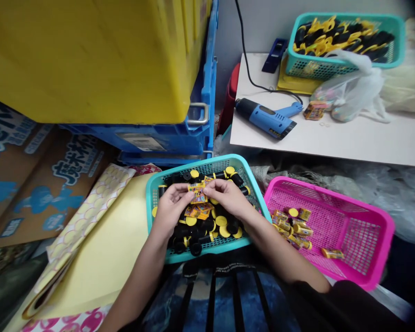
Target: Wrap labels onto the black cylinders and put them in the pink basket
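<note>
Over the turquoise basket [259,193] on my lap, my two hands meet at a small orange-and-yellow printed label [198,194]. My left hand [174,203] pinches its left side between thumb and fingers. At its right edge, my right hand [224,193] is closed in a pinch on the same label. Whether a bottle is inside the label I cannot tell. Beneath the hands lie more loose orange labels [198,212] and many small black bottles with yellow caps [221,221].
To my right, a pink basket [358,272] holds several labelled bottles [299,229]. A blue heat gun [268,117] lies on the white table [332,143] beside a plastic bag [356,87] and another turquoise basket [318,69]. Yellow and blue crates [152,138] rise ahead; cardboard [55,175] stands left.
</note>
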A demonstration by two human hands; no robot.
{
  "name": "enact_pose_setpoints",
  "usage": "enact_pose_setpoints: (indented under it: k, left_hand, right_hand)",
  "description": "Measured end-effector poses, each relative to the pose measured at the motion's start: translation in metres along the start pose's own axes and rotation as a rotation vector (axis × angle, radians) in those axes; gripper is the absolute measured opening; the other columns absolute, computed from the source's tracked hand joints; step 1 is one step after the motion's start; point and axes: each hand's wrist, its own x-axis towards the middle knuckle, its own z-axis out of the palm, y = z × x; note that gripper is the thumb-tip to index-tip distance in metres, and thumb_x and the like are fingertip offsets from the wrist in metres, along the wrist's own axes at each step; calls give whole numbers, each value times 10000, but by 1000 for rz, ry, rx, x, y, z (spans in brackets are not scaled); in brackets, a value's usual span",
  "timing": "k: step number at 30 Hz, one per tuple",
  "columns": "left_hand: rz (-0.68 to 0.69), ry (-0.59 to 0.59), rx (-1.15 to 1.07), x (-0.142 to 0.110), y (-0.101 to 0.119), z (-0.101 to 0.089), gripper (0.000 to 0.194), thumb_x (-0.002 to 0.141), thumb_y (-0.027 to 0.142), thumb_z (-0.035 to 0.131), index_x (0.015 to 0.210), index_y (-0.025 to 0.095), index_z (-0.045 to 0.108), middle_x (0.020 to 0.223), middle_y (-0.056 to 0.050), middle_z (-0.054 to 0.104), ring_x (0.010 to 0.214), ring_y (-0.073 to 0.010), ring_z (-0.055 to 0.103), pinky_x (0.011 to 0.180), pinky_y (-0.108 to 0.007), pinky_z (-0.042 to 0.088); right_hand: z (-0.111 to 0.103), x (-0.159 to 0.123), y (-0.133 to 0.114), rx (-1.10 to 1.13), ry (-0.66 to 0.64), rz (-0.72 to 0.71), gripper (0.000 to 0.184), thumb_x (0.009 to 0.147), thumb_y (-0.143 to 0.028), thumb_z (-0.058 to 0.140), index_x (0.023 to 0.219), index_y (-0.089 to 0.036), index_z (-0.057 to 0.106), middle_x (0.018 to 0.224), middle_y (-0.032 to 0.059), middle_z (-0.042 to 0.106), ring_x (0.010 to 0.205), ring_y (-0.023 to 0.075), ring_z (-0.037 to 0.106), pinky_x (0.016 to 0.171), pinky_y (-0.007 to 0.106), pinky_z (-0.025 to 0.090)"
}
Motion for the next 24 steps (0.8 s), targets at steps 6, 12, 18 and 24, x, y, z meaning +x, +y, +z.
enact_pose_setpoints:
  k: [6, 12, 18, 24]
  left_hand:
    - [-38, -26, 47, -2, 0, -3, 612, 613, 305, 818, 1168, 174, 596, 553, 69, 616, 538, -92, 582, 585, -198, 490]
    - [-59, 160, 61, 3, -3, -17, 425, 594, 338, 826, 955, 142, 720, 757, -40, 739, 649, -128, 650, 621, -229, 525]
    - [15, 270, -18, 10, -7, -27, 326, 562, 313, 837, 812, 138, 721, 696, -25, 719, 556, -98, 609, 519, -192, 491]
    - [54, 271, -59, 11, -10, -41, 282, 636, 366, 796, 789, 148, 701, 678, -7, 694, 554, -97, 609, 502, -183, 474]
  right_hand:
    - [11, -3, -1, 54, -142, -97, 345, 783, -404, 641, 1001, -165, 521, 717, -32, 522, 635, 96, 492, 607, 224, 393]
    - [10, 37, -19, -789, -27, -225, 269, 963, -365, 408, 1060, -162, 555, 952, 61, 624, 899, 175, 557, 810, 313, 426]
    - [39, 80, -18, -1113, -186, -337, 338, 809, -156, 593, 1144, -109, 582, 1161, 166, 572, 1107, 298, 482, 942, 412, 375]
    - [41, 68, -21, -1062, -102, -208, 383, 842, -233, 505, 1189, -77, 542, 1024, 189, 622, 983, 317, 566, 849, 428, 434]
